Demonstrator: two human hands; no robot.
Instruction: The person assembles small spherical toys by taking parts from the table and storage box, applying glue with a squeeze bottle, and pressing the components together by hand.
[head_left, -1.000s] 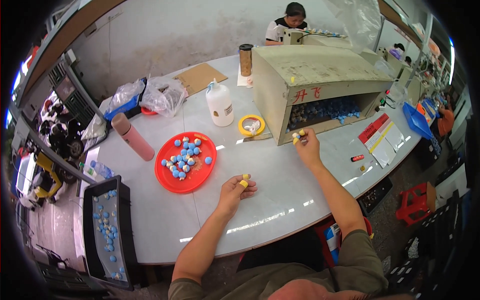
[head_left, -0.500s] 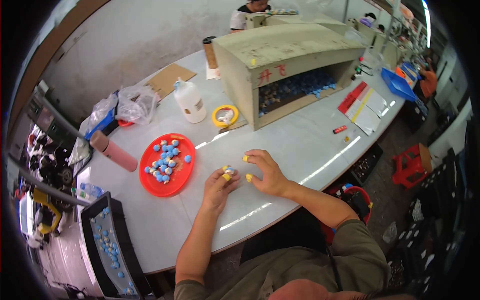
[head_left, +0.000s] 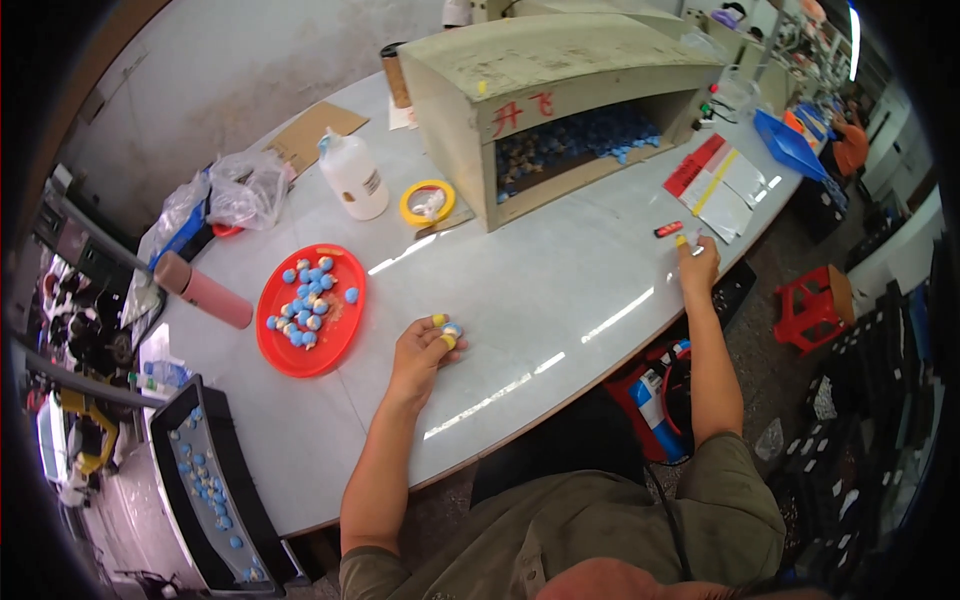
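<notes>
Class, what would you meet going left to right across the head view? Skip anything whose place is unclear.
Pink flask, red plate, left hand holding a blue-and-white ball, right hand, blue tray.

A grey table (head_left: 540, 290) carries a plate (head_left: 338, 318), bottle (head_left: 354, 180) and flask (head_left: 208, 293).

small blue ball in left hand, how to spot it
Over the glossy grey table, right of the round red plastic tray, is the left hand. Its yellow-covered fingertips hold the small blue ball, unlike those lying in the tray.
</notes>
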